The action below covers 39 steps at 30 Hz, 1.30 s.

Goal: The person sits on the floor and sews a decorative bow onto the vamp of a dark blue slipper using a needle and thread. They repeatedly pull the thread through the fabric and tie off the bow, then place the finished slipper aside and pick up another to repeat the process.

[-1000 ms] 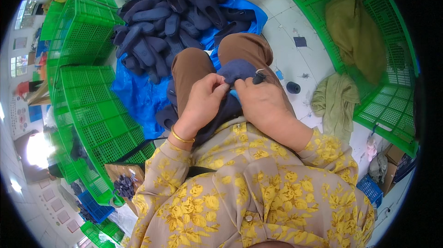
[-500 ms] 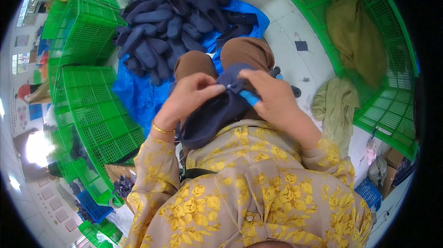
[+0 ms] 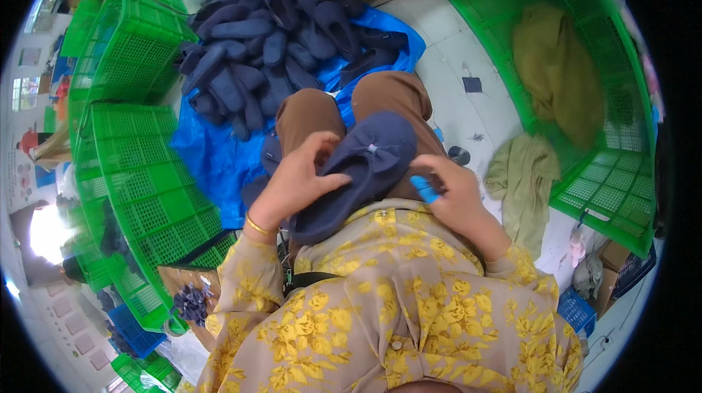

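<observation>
A navy slipper (image 3: pixel 391 137) lies slantwise over my lap, its toe pointing away to the right. On its upper sits a gathered bow with a small pale bead (image 3: pixel 373 148). My left hand (image 3: pixel 300 177), a gold bangle at the wrist, grips the slipper's left side, with the thumb over the opening's edge. Just right of the slipper, apart from it, is my right hand (image 3: pixel 455 192). Its fingers are curled together, and blue tape (image 3: pixel 424 188) wraps one of them. Whatever it pinches, if anything, is too small to make out.
Ahead, a heap of navy slippers (image 3: pixel 274 49) lies on blue plastic sheeting (image 3: pixel 212 163). Green crates (image 3: pixel 157 174) line the left. At right, a green crate (image 3: pixel 497 64) holds olive cloth (image 3: pixel 559 71), with pale green cloth (image 3: pixel 526 174) beside it. Navy bows (image 3: pixel 194 304) lie at lower left.
My right hand has let go of the slipper's bow and drawn off to the right. The slipper has turned so its upper shows, and my left hand has shifted from the bow to its side.
</observation>
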Each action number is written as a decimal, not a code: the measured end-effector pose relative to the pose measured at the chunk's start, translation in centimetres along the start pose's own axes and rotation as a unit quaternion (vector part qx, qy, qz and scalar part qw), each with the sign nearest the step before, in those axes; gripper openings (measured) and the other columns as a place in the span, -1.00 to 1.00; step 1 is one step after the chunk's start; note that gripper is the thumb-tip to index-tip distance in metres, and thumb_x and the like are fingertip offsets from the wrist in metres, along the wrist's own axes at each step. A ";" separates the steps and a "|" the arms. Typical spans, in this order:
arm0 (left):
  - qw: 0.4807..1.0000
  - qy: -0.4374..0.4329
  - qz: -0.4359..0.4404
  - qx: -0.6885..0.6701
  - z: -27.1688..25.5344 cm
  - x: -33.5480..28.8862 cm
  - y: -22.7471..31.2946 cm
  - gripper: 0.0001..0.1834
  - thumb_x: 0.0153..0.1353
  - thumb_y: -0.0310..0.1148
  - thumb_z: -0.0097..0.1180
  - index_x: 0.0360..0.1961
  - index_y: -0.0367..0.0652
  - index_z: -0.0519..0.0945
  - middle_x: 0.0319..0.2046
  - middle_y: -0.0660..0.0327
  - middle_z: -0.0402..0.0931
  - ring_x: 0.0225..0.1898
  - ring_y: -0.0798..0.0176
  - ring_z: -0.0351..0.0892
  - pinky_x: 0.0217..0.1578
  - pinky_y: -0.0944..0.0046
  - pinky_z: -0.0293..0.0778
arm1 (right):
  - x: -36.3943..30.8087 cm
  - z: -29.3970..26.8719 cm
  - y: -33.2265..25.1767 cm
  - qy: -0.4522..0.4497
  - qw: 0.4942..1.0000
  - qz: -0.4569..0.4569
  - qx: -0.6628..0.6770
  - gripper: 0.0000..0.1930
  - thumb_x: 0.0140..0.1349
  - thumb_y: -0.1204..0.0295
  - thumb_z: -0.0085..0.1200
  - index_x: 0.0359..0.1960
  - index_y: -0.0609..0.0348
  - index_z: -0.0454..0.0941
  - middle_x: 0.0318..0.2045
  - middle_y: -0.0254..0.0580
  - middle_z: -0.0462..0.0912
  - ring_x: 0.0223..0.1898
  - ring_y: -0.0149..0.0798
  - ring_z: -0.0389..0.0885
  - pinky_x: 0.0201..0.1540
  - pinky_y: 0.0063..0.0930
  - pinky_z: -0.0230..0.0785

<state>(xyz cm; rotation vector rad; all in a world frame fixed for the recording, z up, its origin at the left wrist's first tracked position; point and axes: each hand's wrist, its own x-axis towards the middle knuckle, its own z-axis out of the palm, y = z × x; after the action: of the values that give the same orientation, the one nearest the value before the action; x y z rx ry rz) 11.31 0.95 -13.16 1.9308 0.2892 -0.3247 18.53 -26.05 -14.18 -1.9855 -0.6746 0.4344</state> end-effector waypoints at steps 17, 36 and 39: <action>0.851 0.502 0.122 -0.097 2.8 -5.4 1.7 -0.78 0.19 -0.56 0.13 -0.17 -0.28 0.38 -0.29 0.14 0.37 -0.30 0.28 0.42 -0.24 0.34 0.39 | 5.8 7.9 -9.2 0.004 0.998 -0.003 0.066 -0.49 0.05 0.43 0.28 0.03 0.20 0.35 -0.34 -0.20 0.54 -0.43 -0.33 0.45 -0.27 -0.44 0.38; 0.877 0.447 0.170 0.039 -2.5 -9.2 -0.4 -0.89 0.22 -0.49 0.14 -0.29 -0.32 0.51 -0.44 0.23 0.45 -0.43 0.37 0.42 -0.39 0.39 0.34 | 6.8 9.7 -8.1 -0.044 0.984 -0.143 0.094 -0.70 0.06 0.67 0.02 -0.13 0.25 0.51 -0.27 -0.05 0.59 -0.29 -0.12 0.58 -0.15 -0.40 0.43; 0.836 0.475 0.189 0.197 -3.9 -8.4 -3.0 -0.91 0.18 -0.50 0.12 -0.32 -0.29 0.50 -0.39 0.04 0.46 -0.34 0.00 0.47 -0.31 0.18 0.39 | 8.0 9.8 -7.5 -0.069 0.978 -0.196 0.030 -0.69 0.02 0.68 0.00 -0.14 0.25 0.50 -0.26 -0.03 0.59 -0.24 -0.05 0.58 -0.12 -0.38 0.43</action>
<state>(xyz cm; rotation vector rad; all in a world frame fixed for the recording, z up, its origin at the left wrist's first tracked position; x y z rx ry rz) 2.80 5.30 -11.29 2.3724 0.4907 0.9526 17.33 -11.50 -12.49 -1.7212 -1.1019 0.3482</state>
